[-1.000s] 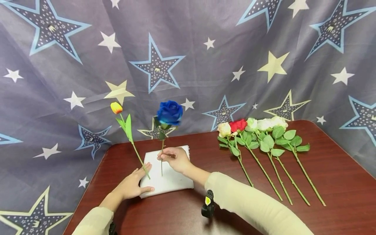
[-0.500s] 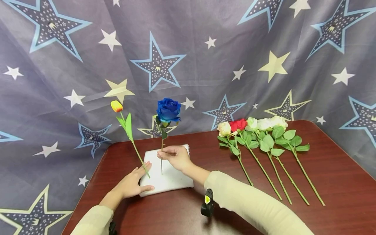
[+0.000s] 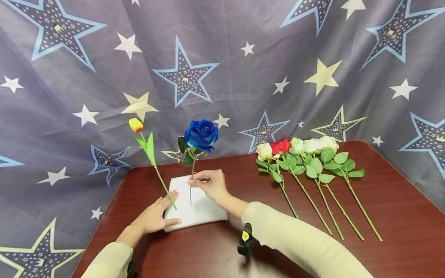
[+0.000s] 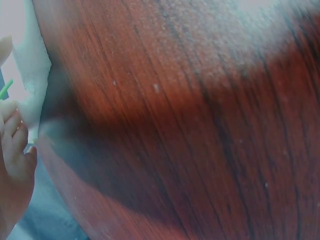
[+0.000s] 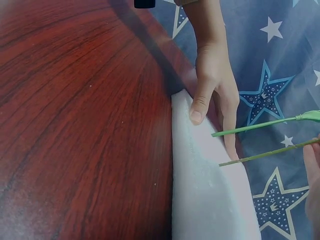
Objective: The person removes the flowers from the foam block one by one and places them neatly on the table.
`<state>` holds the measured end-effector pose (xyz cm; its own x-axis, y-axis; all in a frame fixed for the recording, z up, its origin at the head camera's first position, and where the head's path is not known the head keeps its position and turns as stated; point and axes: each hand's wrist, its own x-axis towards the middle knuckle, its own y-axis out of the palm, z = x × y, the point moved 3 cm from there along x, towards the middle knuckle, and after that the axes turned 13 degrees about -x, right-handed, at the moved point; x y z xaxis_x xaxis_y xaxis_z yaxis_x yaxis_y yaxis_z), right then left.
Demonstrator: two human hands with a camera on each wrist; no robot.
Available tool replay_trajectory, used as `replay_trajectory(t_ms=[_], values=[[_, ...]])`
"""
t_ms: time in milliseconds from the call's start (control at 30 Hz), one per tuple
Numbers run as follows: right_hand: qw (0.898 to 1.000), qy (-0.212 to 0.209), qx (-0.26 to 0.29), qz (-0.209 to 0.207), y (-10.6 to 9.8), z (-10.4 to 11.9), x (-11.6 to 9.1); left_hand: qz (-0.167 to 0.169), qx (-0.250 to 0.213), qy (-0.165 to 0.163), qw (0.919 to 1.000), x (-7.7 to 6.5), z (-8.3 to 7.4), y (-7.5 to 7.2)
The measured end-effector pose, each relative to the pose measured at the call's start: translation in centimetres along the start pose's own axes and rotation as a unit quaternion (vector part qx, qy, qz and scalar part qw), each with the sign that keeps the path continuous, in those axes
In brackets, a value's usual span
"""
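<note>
In the head view my right hand (image 3: 212,187) pinches the stem of a blue rose (image 3: 201,135) between thumb and fingers. The stem's lower end meets the top of a white foam block (image 3: 203,214); how deep it sits cannot be seen. My left hand (image 3: 154,217) rests on the block's left side, fingers spread and thumb along the front edge. Just beside it, an orange-yellow tulip (image 3: 136,125) stands in the block, leaning left. The right wrist view shows both stems rising from the foam block (image 5: 205,200), near the left hand (image 5: 215,75).
Several roses lie side by side on the right of the dark red table (image 3: 243,247), among them a red rose (image 3: 281,146) and a cream rose (image 3: 264,151). Behind the table hangs a grey star-patterned cloth (image 3: 229,77).
The blue rose's bloom dips and turns slightly, showing more leaf on its left. My right hand keeps its pinch on the stem. My left hand and the tulip stay put.
</note>
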<state>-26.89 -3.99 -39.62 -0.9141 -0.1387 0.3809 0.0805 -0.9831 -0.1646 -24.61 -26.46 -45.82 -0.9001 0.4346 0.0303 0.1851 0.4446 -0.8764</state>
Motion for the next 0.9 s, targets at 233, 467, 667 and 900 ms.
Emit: replay_trajectory(t_ms=[233, 467, 667, 900], values=[[0.999, -0.024, -0.027, -0.006, -0.2, 0.8, 0.0, 0.001, -0.003, -0.009, 1.0, 0.0, -0.2, -0.3], [0.999, -0.041, -0.031, 0.019, -0.2, 1.0, 0.2, -0.01, 0.002, 0.002, 0.9999, -0.1, -0.2, -0.3], [0.997, -0.058, -0.054, 0.019, -0.9, 2.3, -0.2, -0.01, 0.0, -0.001, 1.0, -0.1, -0.3, -0.2], [0.998, -0.018, -0.064, 0.001, -1.9, 4.4, -1.1, -0.004, -0.005, -0.007, 1.0, -0.1, -0.5, -0.3]])
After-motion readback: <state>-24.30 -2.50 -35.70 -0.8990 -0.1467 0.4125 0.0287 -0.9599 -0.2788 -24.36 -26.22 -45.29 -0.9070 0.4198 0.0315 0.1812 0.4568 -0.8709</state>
